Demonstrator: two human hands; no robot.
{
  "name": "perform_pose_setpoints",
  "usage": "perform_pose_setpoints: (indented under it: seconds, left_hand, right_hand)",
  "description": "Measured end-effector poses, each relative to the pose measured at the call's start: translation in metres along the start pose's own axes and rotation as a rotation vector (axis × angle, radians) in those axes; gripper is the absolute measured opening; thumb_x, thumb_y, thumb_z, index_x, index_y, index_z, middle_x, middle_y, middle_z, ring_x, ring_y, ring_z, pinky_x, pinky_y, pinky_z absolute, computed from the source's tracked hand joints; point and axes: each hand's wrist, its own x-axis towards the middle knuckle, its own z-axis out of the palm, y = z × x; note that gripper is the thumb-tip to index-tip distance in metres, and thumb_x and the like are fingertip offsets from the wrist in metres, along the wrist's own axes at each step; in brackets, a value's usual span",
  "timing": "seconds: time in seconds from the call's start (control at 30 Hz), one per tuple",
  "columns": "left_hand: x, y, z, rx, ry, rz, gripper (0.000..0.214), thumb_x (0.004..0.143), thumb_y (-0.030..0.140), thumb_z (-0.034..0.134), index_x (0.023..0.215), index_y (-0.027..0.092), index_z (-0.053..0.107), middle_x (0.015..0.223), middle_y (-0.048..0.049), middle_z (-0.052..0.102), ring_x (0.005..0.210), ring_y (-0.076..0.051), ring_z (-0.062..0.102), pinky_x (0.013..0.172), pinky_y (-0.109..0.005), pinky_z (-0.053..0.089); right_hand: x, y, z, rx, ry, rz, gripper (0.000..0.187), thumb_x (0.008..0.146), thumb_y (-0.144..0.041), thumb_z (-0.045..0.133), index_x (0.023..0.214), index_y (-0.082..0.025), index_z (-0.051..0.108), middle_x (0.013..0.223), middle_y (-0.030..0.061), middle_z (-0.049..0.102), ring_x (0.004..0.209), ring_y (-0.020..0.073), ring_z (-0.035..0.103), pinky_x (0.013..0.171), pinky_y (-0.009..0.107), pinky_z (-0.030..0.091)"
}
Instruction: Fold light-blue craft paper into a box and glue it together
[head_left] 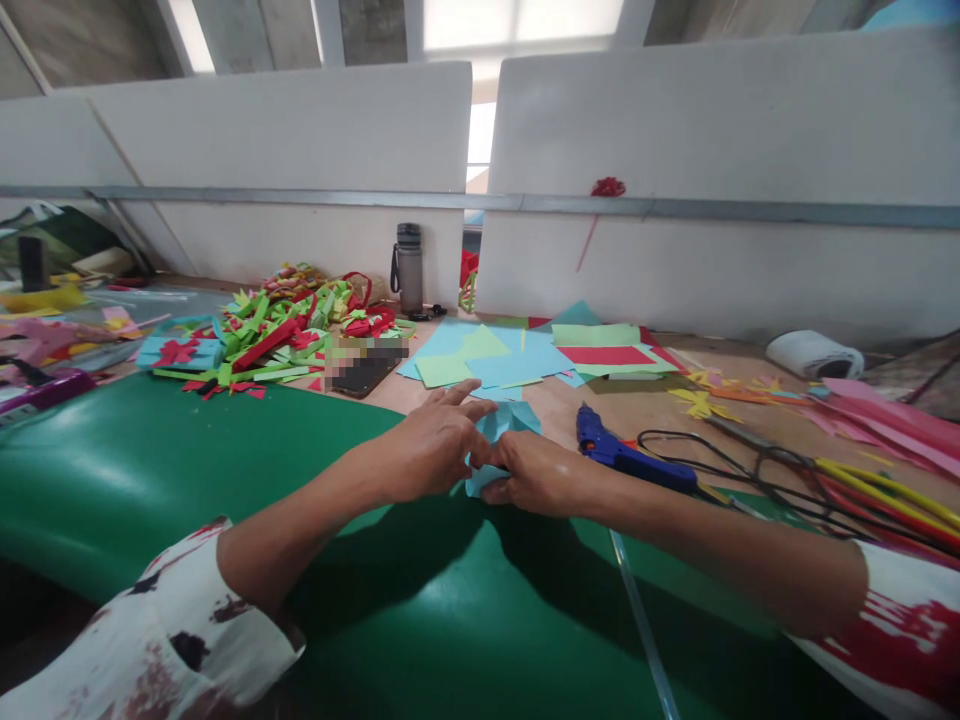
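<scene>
— White boards (712, 130) at the back, brown tabletop (727, 355), green sheet (450, 620) over the near part. And the work?

— Folded blue paper (517, 413), between both hands, at the far edge of the green sheet.

— Hold on each side?

— Right hand (544, 475): fingers bent and nearly closed, gripping the near side of the paper. Left hand (439, 445): forefinger stretched out, other fingers bent toward the paper; can't tell whether pinching or only steadying.

— Main risk from here?

— Probably a crooked crease or small tear, from pressing unevenly on so small a piece. Could also spring open under a loose left hold.

— And off to the right?

— Blue glue gun (630, 460), just beyond the right forearm (697, 535). Can't tell whether hot. Might burn skin after a careless sideways sweep.

— Nearer?

— Clear stick (641, 620) on the green sheet. Might roll away if knocked.

— Beyond the hands?

— Flat blue and green sheets (517, 360), perhaps close enough for nudging askew with a stray fingertip.
</scene>
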Motion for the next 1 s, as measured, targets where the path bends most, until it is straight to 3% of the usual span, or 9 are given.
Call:
perform_pose_setpoints:
  seconds: [0.27, 0.37, 0.47, 0.6, 0.8, 1.0]
  left_hand:
    - [-0.001, -0.002, -0.004, -0.108, 0.029, 0.045, 0.016, 0.069, 0.01, 0.067, 0.078, 0.022, 0.07, 0.132, -0.0063, 0.049, 0.13, -0.028, 0.03, 0.102, -0.042, 0.032]
    - [-0.002, -0.005, -0.007, -0.153, 0.036, 0.08, 0.017, 0.069, 0.009, 0.065, 0.079, 0.022, 0.07, 0.122, -0.0054, 0.057, 0.122, -0.024, 0.042, 0.099, -0.036, 0.035]
    - [-0.002, -0.011, -0.008, -0.163, 0.047, -0.05, 0.015, 0.07, 0.009, 0.059, 0.078, 0.018, 0.068, 0.095, -0.0047, 0.068, 0.094, -0.02, 0.06, 0.082, -0.027, 0.043]
    - [0.0, -0.02, -0.002, -0.065, -0.115, -0.281, 0.016, 0.067, 0.013, 0.055, 0.074, 0.017, 0.07, 0.067, -0.0024, 0.067, 0.065, -0.017, 0.06, 0.058, -0.022, 0.04]
    - [0.005, -0.019, 0.011, -0.066, -0.228, -0.286, 0.015, 0.061, 0.019, 0.061, 0.073, 0.021, 0.07, 0.066, -0.001, 0.067, 0.062, -0.016, 0.06, 0.048, -0.02, 0.034]
    - [0.007, -0.016, 0.013, -0.041, -0.231, -0.296, 0.017, 0.062, 0.018, 0.06, 0.075, 0.02, 0.071, 0.068, -0.003, 0.067, 0.063, -0.018, 0.06, 0.051, -0.022, 0.037]
  right_hand:
    - [0.008, -0.01, 0.0, -0.029, 0.015, 0.16, 0.017, 0.062, -0.025, 0.064, 0.078, -0.017, 0.064, 0.068, 0.002, 0.059, 0.063, 0.0158, 0.053, 0.053, 0.024, 0.033]
    - [0.01, -0.014, 0.0, -0.021, 0.021, 0.217, 0.017, 0.062, -0.026, 0.066, 0.076, -0.016, 0.064, 0.071, 0.0031, 0.061, 0.067, 0.0167, 0.055, 0.055, 0.023, 0.035]
    - [0.009, -0.016, -0.001, 0.007, 0.001, 0.242, 0.01, 0.063, -0.024, 0.064, 0.071, -0.018, 0.064, 0.065, 0.0002, 0.059, 0.064, 0.0145, 0.055, 0.053, 0.021, 0.036]
    - [0.006, -0.018, -0.003, 0.03, -0.018, 0.256, 0.007, 0.063, -0.021, 0.064, 0.07, -0.018, 0.065, 0.062, -0.0019, 0.057, 0.063, 0.0128, 0.054, 0.05, 0.019, 0.035]
    - [0.005, -0.023, -0.003, 0.026, -0.024, 0.272, 0.014, 0.064, -0.021, 0.062, 0.077, -0.02, 0.068, 0.065, -0.0013, 0.06, 0.066, 0.0136, 0.056, 0.051, 0.019, 0.036]
    - [0.004, -0.026, -0.003, -0.002, -0.024, 0.303, 0.021, 0.063, -0.023, 0.063, 0.083, -0.023, 0.07, 0.071, -0.0003, 0.065, 0.072, 0.0167, 0.06, 0.056, 0.022, 0.038]
